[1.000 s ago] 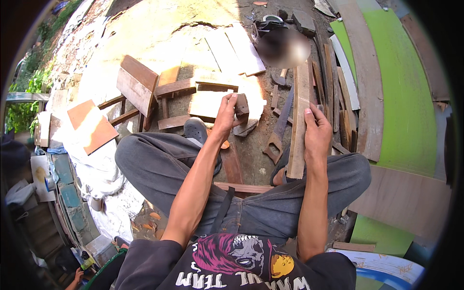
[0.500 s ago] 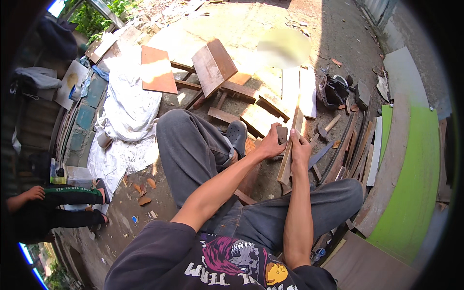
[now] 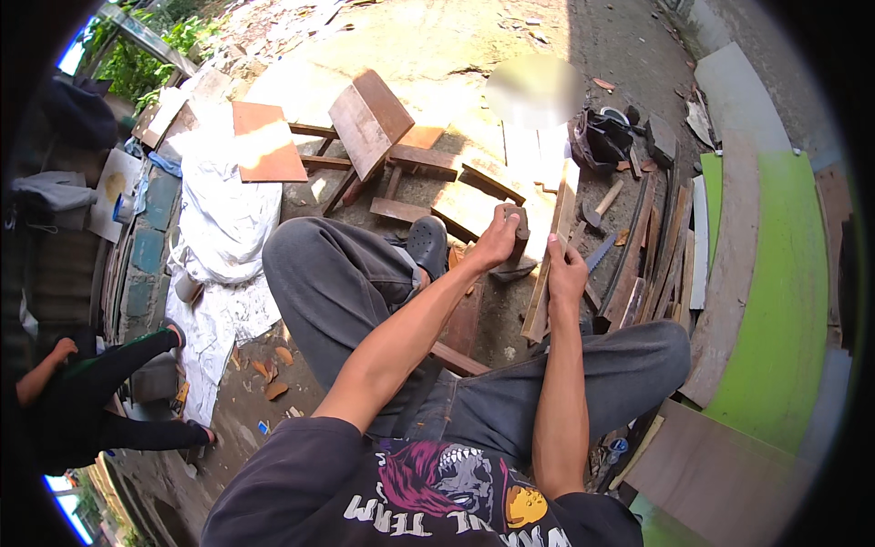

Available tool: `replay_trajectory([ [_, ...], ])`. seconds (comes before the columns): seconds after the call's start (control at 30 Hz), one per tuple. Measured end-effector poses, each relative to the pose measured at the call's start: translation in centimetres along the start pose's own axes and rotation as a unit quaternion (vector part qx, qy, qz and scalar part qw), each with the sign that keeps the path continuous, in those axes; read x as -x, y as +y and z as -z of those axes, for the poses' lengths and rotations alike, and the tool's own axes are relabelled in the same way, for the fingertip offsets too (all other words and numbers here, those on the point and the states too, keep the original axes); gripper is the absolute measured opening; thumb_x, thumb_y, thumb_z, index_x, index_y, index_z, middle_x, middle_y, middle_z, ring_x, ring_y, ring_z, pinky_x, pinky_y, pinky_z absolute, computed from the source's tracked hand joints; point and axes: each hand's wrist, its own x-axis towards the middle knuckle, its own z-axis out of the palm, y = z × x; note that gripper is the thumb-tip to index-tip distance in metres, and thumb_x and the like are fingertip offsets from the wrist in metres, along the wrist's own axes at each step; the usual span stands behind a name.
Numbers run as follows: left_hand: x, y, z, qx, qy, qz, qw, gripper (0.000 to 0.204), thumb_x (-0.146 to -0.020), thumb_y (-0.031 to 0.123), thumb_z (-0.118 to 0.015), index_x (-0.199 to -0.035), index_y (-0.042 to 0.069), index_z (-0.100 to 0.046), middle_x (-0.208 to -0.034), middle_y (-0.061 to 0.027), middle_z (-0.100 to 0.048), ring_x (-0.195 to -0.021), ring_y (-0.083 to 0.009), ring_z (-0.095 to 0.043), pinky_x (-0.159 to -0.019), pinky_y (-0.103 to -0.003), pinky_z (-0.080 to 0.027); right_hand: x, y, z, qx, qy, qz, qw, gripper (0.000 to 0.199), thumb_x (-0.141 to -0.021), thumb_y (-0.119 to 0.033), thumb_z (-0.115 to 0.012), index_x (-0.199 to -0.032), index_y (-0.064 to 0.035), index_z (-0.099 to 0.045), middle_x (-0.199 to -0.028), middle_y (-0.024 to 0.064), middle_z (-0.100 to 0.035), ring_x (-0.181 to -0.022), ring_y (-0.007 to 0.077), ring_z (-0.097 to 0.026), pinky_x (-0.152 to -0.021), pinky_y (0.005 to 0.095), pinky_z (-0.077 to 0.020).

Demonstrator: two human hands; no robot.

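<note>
My left hand (image 3: pixel 497 239) is closed around a small dark brown block (image 3: pixel 520 228), held just left of a long, narrow wooden strip (image 3: pixel 540 305). A small gap shows between the block and the strip. My right hand (image 3: pixel 568 271) grips the strip's right side, thumb up along it. The strip slants away from me between my knees, its near end low by my lap. Part of the block is hidden by my left fingers.
A hammer (image 3: pixel 602 205) and a saw (image 3: pixel 599 252) lie right of the strip, beside stacked wood lengths (image 3: pixel 638 264). Ahead are a wooden frame (image 3: pixel 424 162) and a tilted wooden box (image 3: pixel 369 123). White cloth (image 3: pixel 228 223) spreads at left; another person's legs (image 3: pixel 137 365) are beyond it.
My left hand has drawn the block slightly away from the strip and turned it. My right hand stays on the strip. The view has shifted, and the other person's legs have moved.
</note>
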Motion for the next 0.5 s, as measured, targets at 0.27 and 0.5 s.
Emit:
replay_trajectory([
  [0.27,0.5,2.9,0.4,0.195,-0.028,0.089,0.976,0.041,-0.102,0.031,-0.033,-0.136,0.013,-0.046,-0.125,-0.0125,-0.052,-0.111,-0.0240,-0.053,-0.087,-0.050,-0.052,3.2,0.1,1.2,0.117,0.048,0.117,0.985,0.042,-0.085,-0.032,-0.073,-0.108,0.0024,-0.070,-0.100,0.0194,-0.067,-0.096,0.0336,-0.064,-0.088,0.0407,-0.0485],
  [0.5,-0.5,3.0,0.5,0.240,-0.008,0.058,0.969,0.040,-0.104,0.026,-0.040,-0.134,0.002,-0.051,-0.111,-0.0088,-0.064,-0.100,-0.0162,-0.063,-0.084,-0.030,-0.053,7.0,-1.4,-1.6,0.156,-0.025,0.215,0.964,0.051,-0.085,-0.023,-0.072,-0.124,0.0068,-0.058,-0.109,0.0243,-0.058,-0.096,0.0391,-0.063,-0.083,0.0446,-0.0512],
])
